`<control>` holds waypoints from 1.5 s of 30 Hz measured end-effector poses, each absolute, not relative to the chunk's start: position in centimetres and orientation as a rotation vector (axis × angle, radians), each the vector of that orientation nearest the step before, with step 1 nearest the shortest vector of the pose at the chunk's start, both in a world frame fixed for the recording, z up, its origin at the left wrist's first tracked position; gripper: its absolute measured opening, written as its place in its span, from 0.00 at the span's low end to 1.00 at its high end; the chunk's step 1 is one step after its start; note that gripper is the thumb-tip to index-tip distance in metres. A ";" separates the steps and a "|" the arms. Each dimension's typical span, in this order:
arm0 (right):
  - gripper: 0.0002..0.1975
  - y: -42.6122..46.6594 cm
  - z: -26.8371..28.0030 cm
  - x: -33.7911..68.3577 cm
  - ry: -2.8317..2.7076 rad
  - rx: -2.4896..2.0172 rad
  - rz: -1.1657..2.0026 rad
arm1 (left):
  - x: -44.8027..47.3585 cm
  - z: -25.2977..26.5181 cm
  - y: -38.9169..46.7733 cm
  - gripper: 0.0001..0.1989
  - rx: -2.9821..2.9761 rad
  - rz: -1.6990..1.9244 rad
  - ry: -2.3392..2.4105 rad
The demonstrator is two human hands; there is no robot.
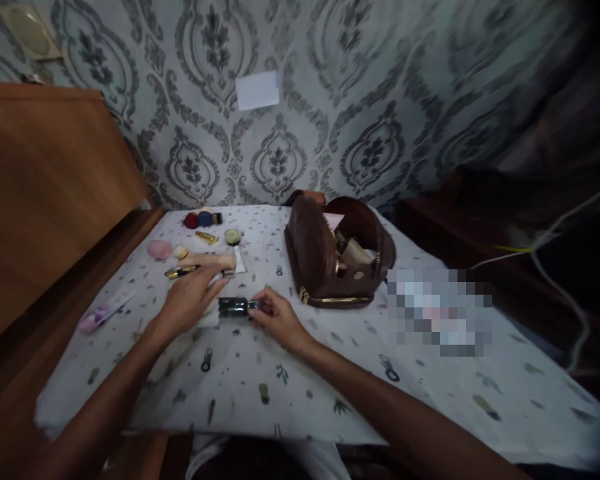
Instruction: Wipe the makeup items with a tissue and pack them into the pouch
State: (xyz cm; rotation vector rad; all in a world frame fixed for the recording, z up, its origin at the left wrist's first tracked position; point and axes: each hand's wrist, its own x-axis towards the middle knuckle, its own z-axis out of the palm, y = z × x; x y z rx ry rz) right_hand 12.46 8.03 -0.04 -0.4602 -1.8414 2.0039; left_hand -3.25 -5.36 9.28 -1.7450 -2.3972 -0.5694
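Note:
My right hand (pixel 280 321) grips one end of a small dark, shiny bottle (pixel 234 307) between thumb and fingers, just above the patterned cloth. To its left, my left hand (pixel 190 298) is held palm down with thumb and index finger apart, and I see nothing gripped in it. A white patch (pixel 207 317) shows between that hand and the bottle; what it is I cannot make out. Just past the left fingers lie a thin black-and-gold stick (pixel 181 271), a beige tube (pixel 207 260) with a white end, and a small cream-coloured piece (pixel 181 251).
An open brown leather bag (pixel 313 257) with items inside stands right of centre. Farther back lie a round jar (pixel 233 236), a gold tube (pixel 207 237) and a pink sponge (pixel 159 249). A pinkish-white packet (pixel 107 311) lies left, a blurred-out item (pixel 437 310) right. Wooden furniture (pixel 45 173) borders the left.

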 end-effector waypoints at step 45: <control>0.11 7.7 -0.1 12.9 -1.998 -0.276 1.831 | -6.4 4.7 -9.6 0.26 -1.330 -0.497 -2.424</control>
